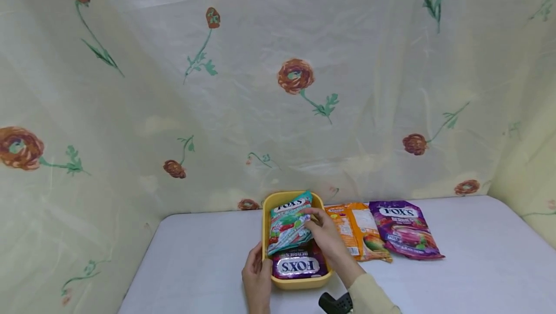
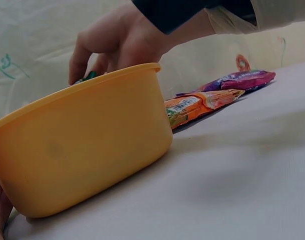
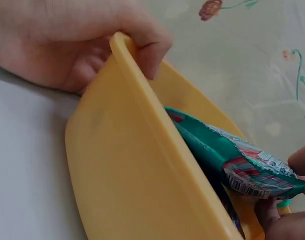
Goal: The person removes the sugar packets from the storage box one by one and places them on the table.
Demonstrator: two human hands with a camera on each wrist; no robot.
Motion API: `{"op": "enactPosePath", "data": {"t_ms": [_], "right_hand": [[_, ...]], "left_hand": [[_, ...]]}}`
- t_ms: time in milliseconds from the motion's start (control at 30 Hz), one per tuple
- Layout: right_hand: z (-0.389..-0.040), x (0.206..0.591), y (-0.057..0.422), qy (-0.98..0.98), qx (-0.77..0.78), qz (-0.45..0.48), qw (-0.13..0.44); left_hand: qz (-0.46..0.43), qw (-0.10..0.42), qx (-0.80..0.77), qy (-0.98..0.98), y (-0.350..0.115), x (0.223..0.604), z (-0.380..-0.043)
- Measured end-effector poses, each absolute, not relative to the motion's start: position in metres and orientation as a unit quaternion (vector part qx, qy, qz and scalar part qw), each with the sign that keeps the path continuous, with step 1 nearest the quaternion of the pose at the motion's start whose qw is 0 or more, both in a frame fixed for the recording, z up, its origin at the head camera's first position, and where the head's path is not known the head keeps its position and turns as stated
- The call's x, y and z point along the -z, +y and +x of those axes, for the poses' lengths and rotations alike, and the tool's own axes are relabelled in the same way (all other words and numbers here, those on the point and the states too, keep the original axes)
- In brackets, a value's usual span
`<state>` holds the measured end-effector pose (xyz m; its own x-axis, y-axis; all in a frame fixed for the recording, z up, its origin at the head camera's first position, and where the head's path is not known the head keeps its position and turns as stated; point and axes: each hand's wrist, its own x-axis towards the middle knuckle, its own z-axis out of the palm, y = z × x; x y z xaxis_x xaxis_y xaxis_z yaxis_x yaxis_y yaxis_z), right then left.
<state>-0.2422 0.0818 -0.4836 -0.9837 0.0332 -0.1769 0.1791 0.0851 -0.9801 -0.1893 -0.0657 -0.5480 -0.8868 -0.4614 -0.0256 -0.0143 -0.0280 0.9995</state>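
Note:
A yellow plastic tub [image 1: 266,217] [image 2: 82,150] [image 3: 137,175] stands on the white table. My left hand [image 1: 257,275] [image 3: 87,45] grips the tub's near left rim, thumb curled over the edge. My right hand [image 1: 323,237] [image 2: 117,42] pinches a teal Fox's candy bag [image 1: 288,222] [image 3: 232,160] and holds it tilted inside the tub. Under it lies a purple Fox's berries bag [image 1: 299,266] in the tub's near end.
Right of the tub lie an orange snack bag [image 1: 360,232] [image 2: 197,105] and a purple Fox's bag [image 1: 404,229] [image 2: 242,79] flat on the table. A floral cloth backdrop [image 1: 278,87] encloses the rear and sides. A black wrist device [image 1: 334,303] shows at the bottom.

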Motion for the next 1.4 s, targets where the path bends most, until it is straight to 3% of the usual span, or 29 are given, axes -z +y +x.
{"op": "enactPosePath", "data": {"t_ms": [567,1400], "right_hand": [[-0.237,0.485,0.082,0.792,0.604,0.027,0.079],[-0.233,0.487,0.079,0.765,0.642,0.040,0.045]], "left_hand": [[0.186,0.148,0.692,-0.681,-0.064,0.546,-0.193],[0.179,0.138,0.683,-0.694,-0.063,0.543,-0.191]]}}
